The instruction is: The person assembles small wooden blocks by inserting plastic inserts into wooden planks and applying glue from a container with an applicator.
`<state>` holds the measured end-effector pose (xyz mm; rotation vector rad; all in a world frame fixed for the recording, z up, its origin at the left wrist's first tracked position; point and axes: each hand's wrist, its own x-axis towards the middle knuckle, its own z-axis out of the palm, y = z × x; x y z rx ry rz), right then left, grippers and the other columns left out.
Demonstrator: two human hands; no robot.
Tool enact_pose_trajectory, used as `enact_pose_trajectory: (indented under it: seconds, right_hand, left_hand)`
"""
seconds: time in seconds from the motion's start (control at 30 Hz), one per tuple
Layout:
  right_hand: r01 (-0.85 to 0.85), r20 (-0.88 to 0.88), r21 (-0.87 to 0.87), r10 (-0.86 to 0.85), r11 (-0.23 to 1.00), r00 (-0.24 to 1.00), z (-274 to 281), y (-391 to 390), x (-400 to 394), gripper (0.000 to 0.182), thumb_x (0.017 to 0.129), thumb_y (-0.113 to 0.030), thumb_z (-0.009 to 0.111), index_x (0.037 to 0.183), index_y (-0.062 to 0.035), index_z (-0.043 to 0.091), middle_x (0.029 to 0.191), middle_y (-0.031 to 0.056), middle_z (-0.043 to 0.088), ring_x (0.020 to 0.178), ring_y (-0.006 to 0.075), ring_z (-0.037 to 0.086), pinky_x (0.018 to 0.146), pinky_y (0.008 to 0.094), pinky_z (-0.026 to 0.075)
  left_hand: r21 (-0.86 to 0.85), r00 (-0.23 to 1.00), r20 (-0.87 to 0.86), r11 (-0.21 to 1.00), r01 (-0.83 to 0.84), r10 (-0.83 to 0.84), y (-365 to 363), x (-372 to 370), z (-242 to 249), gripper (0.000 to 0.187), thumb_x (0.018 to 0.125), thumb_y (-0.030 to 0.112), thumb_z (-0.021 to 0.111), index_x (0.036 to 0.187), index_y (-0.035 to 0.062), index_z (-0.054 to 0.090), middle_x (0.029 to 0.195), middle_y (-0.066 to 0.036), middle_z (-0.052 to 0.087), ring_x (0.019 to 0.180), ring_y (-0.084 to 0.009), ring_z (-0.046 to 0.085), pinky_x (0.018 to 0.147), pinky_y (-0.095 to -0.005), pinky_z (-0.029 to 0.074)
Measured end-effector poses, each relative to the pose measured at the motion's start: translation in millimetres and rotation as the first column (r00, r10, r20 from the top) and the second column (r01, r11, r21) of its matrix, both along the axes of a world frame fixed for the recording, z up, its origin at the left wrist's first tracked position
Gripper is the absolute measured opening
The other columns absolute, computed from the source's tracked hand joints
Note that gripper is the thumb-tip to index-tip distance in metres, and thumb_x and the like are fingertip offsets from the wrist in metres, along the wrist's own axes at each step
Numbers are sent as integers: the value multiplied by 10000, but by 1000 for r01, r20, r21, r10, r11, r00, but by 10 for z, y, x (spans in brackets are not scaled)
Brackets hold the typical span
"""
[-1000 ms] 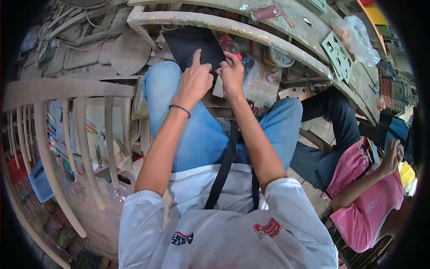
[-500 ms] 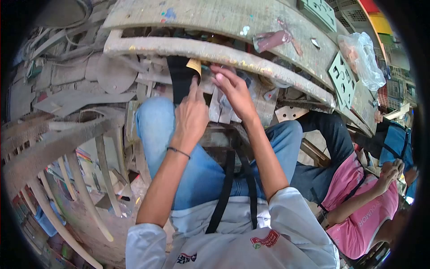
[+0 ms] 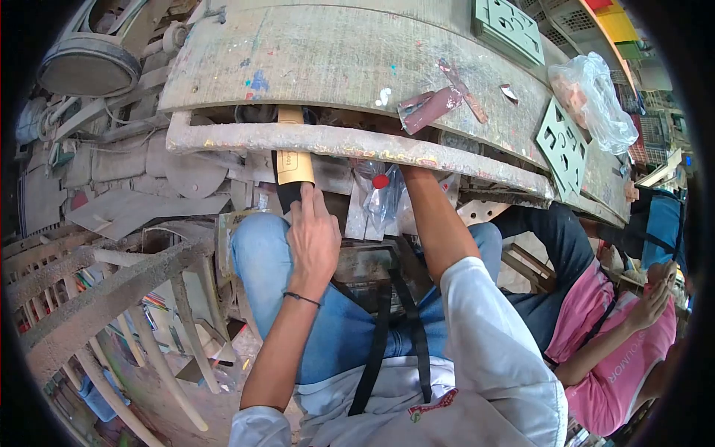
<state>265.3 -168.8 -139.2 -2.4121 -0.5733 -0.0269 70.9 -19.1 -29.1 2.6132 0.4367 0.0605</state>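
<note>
The left hand (image 3: pixel 313 240) holds the near end of the black-and-tan sheet (image 3: pixel 295 168), fingers pressed together, thumb contact hidden. Running beneath the rail (image 3: pixel 246 138), the sheet looks light, bendable and perhaps gritty, best taken by its edges; its far end is cut off under the tabletop (image 3: pixel 320 63). Farther right, the right forearm (image 3: pixel 439 223) reaches under too, hand hidden, so its fingers cannot be told.

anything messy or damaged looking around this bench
Yes: the bench top is marked with blue and white spots, like old paint. A dark red piece lies curled near its front edge, with a torn-looking scrap to the right.
</note>
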Motion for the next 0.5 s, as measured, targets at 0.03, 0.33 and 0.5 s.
enact_pose_trajectory:
  seconds: [0.03,0.33,0.5]
  right_hand:
    - [10,-6,-5,-10,1000,1000,-12,-6,11,233,809,-32,540,1028,9,610,1018,225,615,984,394,570,859,424,442]
    - [358,-556,499,-26,789,831,251,-495,-673,140,801,-11,613,936,21,627,855,88,645,785,147,608,654,294,491]
    - [701,-812,508,7,500,583,856,-805,-1355,241,822,38,575,1060,18,546,944,111,628,734,151,601,629,285,518]
  left_hand:
    - [3,1000,-4,1000,-1,1,-2,14,19,489,745,-2,553,1204,-130,439,1274,-240,423,945,-373,518,795,-422,475]
    - [128,969,61,965,229,-238,-33,451,-369,428,743,-1,543,1157,-102,514,1297,-215,463,1107,-436,447,940,-437,415]
    - [165,966,-96,953,253,-240,1,659,-669,311,764,36,516,1054,-36,600,1336,-189,466,1130,-478,482,901,-496,476]
